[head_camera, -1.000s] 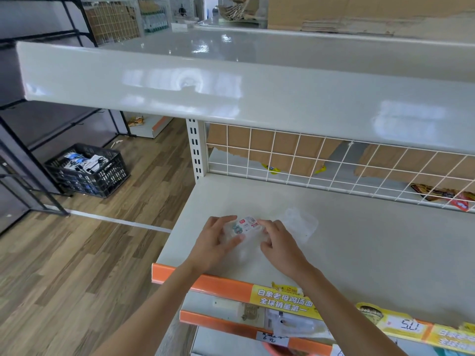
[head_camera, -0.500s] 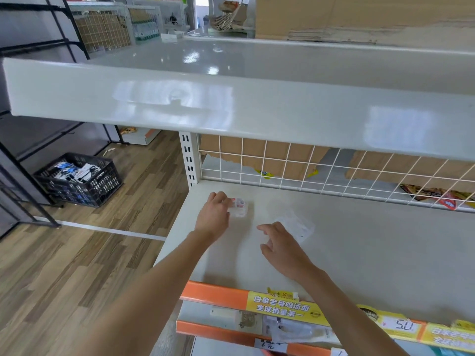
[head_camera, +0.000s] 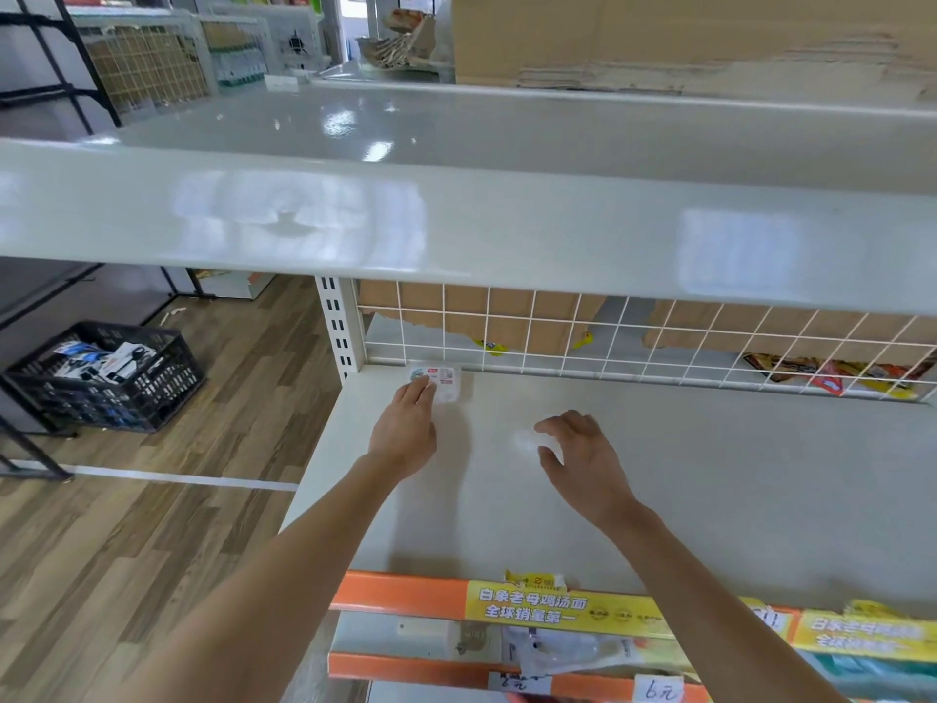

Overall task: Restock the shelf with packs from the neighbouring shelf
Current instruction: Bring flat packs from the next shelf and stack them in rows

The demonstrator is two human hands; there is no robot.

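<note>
Nearest the viewer, the orange price rail point(head_camera: 400, 591) with its yellow label strip point(head_camera: 557, 608) edges the shelf point(head_camera: 710, 499) being restocked. Both forearms reach over this rail onto the pale shelf board.

The right hand point(head_camera: 583, 456) hovers over mid-shelf with fingers loosely curled above a crumpled piece of clear film point(head_camera: 527, 441). Whether it touches or pinches the film cannot be told, since the film is pale and blurred against the board.

Farther in, the left hand point(head_camera: 405, 431) lies stretched forward, its fingertips point(head_camera: 423, 390) resting on the small clear pack point(head_camera: 438, 383). The fingers look straight, pressing rather than gripping. The pack lies flat at the back left corner of the shelf, just beside the slotted upright point(head_camera: 337, 322) and against the foot of the white wire grid point(head_camera: 608, 337). Placing it in the corner probably starts a tidy row, leaving open board for later packs.

Behind the grid, cardboard point(head_camera: 456, 312) and a few snack wrappers point(head_camera: 831, 372) show. A black crate point(head_camera: 101, 378) of goods stands on the wooden floor at left.

Compared with half a second ago, the left hand has carried the pack from mid-shelf deeper, to the rear corner. One second ago both hands held the pack together near the front edge. The right hand has since parted from it and moved over the film.
</note>
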